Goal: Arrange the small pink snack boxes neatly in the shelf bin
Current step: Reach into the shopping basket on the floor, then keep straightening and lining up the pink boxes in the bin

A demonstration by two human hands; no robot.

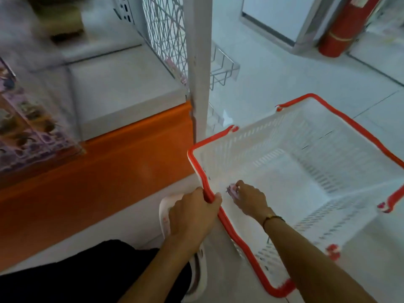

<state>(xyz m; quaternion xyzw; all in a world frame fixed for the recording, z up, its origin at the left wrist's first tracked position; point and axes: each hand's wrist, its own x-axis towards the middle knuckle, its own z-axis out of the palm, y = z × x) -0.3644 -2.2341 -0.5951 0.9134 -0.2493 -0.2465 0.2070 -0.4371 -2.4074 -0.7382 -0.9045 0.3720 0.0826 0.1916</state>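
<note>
A white plastic basket with a red rim (349, 125) stands on the floor at the right. My left hand (192, 215) grips its red rim at the near left corner. Inside the basket, my right hand (249, 200) pinches a small pink snack box (232, 190) close to the left wall. The clear shelf bin (122, 92) sits on the shelf at the upper left, above an orange shelf front (109, 162). The view is blurred.
Purple printed packets (24, 119) fill the bin section at the far left. A white shelf post (200, 68) rises beside wire racks (220, 68). A red cylinder (345, 25) stands at the back right. My white shoe (197, 274) is on the floor.
</note>
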